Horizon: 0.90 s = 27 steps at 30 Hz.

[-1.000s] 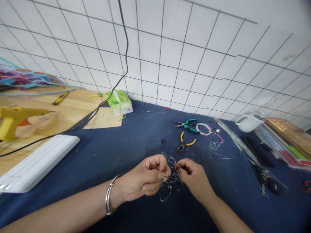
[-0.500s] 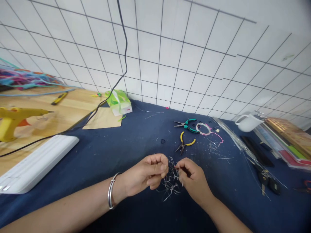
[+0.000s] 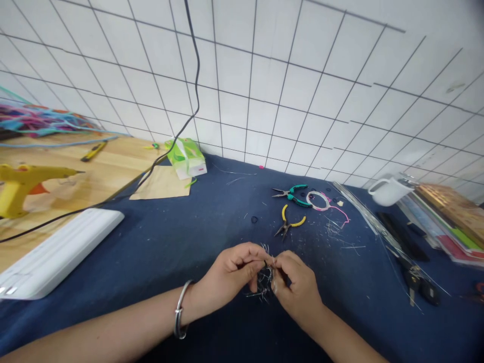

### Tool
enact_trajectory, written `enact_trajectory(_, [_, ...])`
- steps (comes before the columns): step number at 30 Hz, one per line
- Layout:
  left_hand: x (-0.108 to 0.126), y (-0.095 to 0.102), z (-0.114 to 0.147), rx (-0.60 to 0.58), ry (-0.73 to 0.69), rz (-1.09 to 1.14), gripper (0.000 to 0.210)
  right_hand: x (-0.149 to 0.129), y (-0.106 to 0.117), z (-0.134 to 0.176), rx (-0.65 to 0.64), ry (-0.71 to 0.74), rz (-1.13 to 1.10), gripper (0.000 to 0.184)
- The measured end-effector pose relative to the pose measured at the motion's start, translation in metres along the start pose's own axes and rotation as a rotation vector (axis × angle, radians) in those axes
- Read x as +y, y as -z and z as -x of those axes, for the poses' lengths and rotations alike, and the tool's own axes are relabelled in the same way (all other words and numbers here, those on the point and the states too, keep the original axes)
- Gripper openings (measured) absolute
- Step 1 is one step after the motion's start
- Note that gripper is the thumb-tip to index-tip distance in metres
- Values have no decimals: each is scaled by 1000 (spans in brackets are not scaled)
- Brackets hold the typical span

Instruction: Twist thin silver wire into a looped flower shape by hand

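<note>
A tangle of thin silvery wire [image 3: 264, 282] hangs between my two hands, low over the dark blue cloth [image 3: 181, 242]. My left hand [image 3: 234, 269], with a silver bangle on its wrist, pinches the tangle's upper part between thumb and fingers. From the other side my right hand [image 3: 297, 280] grips the same wire, its fingertips touching those of the left. Just what lies between the fingertips is too small to make out. Beyond the hands rest yellow-handled pliers [image 3: 288, 222] and teal-handled long-nose pliers [image 3: 292, 193], both with handles spread.
Wire offcuts [image 3: 336, 229] and a coil of clear line [image 3: 318, 200] lie right of the pliers. Farther right are a white mug [image 3: 389, 190], books [image 3: 446, 217] and black-handled scissors [image 3: 427, 291]. A yellow glue gun [image 3: 30, 184] and a white power strip [image 3: 64, 252] are at left.
My left hand has shifted right and its fingertips now meet the right hand's at the wire. Before, a gap with wire strands lay between them.
</note>
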<state>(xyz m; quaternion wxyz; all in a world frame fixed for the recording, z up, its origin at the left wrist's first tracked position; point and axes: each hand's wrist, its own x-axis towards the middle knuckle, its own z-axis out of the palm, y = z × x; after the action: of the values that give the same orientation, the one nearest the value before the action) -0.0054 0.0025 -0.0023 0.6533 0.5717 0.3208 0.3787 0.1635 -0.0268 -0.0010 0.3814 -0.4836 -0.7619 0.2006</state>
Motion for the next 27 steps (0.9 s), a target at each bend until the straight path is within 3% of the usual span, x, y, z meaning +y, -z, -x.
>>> enact_trajectory(10, [-6, 3, 6, 102, -300, -404, 27, -8, -4, 11, -70, 291, 336, 21])
enact_trajectory(13, [-7, 5, 2, 69, -220, -307, 31, -9, -6, 13, -68, 355, 368, 21])
enact_trajectory(18, [-4, 10, -3, -30, -7, -179, 39, -8, -5, 10, -105, 227, 258, 20])
enact_trajectory(23, [2, 18, -4, -51, -35, -353, 43, -9, 3, 7, -94, 197, 227, 19])
enact_trajectory(27, [5, 22, -4, -63, -106, -359, 44, -8, 8, 10, -39, 309, 336, 23])
